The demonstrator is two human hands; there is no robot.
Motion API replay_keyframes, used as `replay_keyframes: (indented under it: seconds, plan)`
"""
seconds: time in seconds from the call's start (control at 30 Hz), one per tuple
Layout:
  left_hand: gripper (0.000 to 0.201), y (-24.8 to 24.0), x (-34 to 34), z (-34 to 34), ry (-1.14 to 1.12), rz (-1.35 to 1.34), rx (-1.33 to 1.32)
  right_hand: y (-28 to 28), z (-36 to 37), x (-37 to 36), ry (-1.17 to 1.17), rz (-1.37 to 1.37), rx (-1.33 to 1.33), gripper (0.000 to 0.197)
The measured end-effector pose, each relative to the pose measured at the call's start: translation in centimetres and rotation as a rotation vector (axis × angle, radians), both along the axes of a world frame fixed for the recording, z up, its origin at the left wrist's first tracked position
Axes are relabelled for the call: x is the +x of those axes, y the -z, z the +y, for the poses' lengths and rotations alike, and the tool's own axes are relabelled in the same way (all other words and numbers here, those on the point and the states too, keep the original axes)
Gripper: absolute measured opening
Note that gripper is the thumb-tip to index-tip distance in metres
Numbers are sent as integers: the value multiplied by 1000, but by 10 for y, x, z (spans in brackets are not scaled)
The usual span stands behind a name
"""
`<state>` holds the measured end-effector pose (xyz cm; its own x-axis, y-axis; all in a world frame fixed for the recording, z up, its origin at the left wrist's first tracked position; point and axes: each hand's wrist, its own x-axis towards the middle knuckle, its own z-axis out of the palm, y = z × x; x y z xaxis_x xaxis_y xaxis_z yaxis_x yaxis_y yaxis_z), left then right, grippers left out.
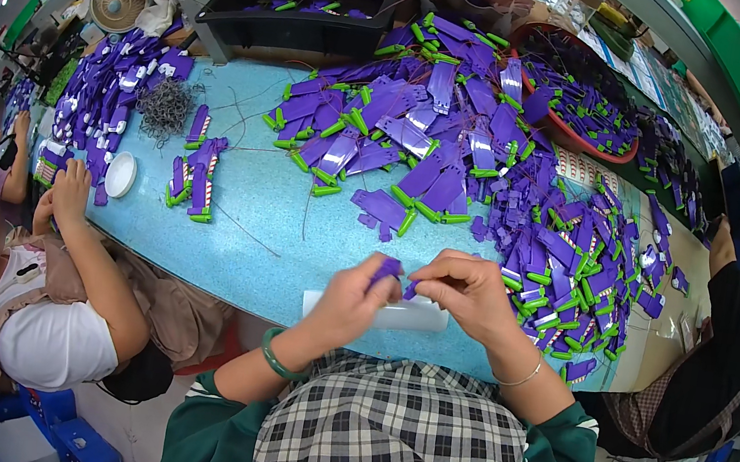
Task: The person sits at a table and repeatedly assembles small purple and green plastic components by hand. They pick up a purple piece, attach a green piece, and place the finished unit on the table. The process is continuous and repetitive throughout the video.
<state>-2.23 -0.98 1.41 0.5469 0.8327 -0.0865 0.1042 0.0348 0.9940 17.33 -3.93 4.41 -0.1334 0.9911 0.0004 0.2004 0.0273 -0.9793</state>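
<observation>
My left hand (348, 296) is closed round a small purple plastic piece (387, 269) that shows above its fingers. Just to its right, my right hand (471, 298) pinches another small purple piece (411, 288) between thumb and fingertips. The two pieces are close together; whether they touch, I cannot tell. Under both hands a white curved plastic tray (410, 318) rests at the near edge of the blue table (264, 245). Right of my right hand lies a pile of purple parts with green ends (573, 269).
A larger heap of flat purple parts with green tips (429, 145) covers the table's middle. Behind stand a black bin (299, 32) and a red basin (581, 145). Leftward are tangled wire (166, 106) and a white bowl (120, 175). Co-workers sit at left (79, 313) and right (701, 363).
</observation>
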Motion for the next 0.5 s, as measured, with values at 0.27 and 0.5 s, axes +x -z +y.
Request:
replay_keyframes:
  seconds: [0.27,0.5]
  plan:
    - [12,-8,15,-8,160,114,276,4,-19,-11,233,-159,205,10]
    - [14,-6,18,-11,171,193,347,20,-28,-17,329,-209,365,10]
